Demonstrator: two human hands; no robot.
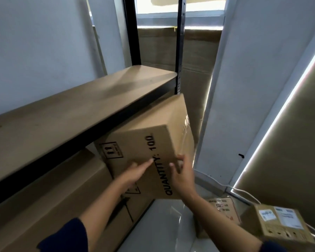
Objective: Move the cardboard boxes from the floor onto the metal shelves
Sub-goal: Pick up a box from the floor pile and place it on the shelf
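A cardboard box (pixel 147 142) printed "QUANTITY: 100" sits tilted under the upper shelf board (pixel 65 110) of the black metal rack, partly on the level below. My left hand (pixel 135 172) lies flat against its near face with fingers straight. My right hand (pixel 182 172) touches the same face near its right edge, fingers slightly bent, thumb up. A large flat cardboard box (pixel 49 202) lies on the lower level to the left, its end under the tilted box.
Two smaller cardboard boxes, one with red print (pixel 224 210) and one with white labels (pixel 278 224), stand on the pale floor at the lower right. Black rack posts (pixel 180 44) rise ahead. Flattened cardboard (pixel 195 57) covers the window behind; white walls close in on both sides.
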